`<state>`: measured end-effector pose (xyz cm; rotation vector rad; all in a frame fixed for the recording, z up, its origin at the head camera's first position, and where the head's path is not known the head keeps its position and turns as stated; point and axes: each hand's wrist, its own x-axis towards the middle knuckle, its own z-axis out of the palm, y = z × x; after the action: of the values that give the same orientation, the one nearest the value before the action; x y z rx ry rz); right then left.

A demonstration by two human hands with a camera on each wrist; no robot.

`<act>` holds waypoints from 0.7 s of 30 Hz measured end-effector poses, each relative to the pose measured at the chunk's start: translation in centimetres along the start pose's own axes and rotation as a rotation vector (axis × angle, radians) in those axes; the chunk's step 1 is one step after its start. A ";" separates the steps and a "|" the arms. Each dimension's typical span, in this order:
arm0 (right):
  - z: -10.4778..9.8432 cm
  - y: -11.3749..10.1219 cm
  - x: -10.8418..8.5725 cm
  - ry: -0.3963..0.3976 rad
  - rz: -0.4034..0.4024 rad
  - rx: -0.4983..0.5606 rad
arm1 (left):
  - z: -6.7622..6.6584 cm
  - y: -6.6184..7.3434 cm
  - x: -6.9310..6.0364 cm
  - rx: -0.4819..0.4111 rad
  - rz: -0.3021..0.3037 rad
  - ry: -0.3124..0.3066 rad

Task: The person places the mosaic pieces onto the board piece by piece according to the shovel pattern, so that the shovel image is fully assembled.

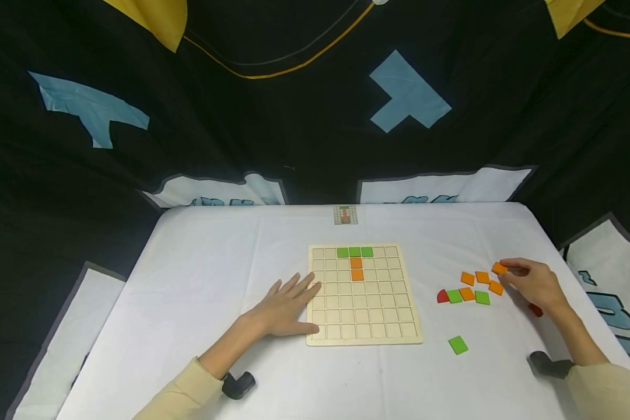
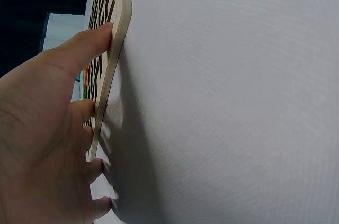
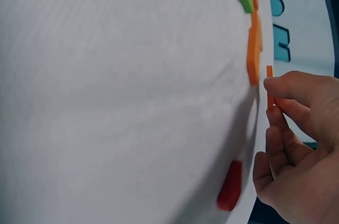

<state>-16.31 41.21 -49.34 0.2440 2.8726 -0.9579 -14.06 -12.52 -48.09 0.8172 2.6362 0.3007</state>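
A wooden grid board (image 1: 364, 335) lies mid-table, with green squares (image 1: 354, 252) in its top row and two orange squares (image 1: 356, 269) below them. My left hand (image 1: 286, 308) has its fingers spread, thumb and fingertips touching the board's left edge; the left wrist view shows the thumb on the rim (image 2: 126, 9). My right hand (image 1: 536, 284) pinches an orange square (image 1: 499, 268), seen edge-on between thumb and fingers in the right wrist view (image 3: 269, 87). Orange pieces (image 1: 467, 278), green pieces (image 1: 482, 297) and a red piece (image 1: 443, 296) lie left of that hand.
Another red piece (image 1: 536, 310) lies beneath my right wrist, and a lone green square (image 1: 458, 345) lies nearer the front. A small printed grid card (image 1: 345, 214) is at the back edge of the white table (image 1: 215, 251). Dark curtains hang behind.
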 end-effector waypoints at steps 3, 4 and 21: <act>0.0 -0.9 -0.1 0.027 -0.057 0.003 | -0.1 0.0 0.0 -0.001 -0.001 0.003; 0.0 -1.4 -0.1 0.036 -0.076 0.010 | -0.1 0.0 0.0 -0.001 -0.001 0.004; 3.4 -10.4 -1.0 0.048 -0.299 0.090 | 0.1 0.0 0.0 0.008 -0.005 0.004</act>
<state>-17.09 30.83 -45.85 -0.1645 2.9679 -1.1444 -14.02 -12.48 -48.22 0.8139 2.6442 0.2904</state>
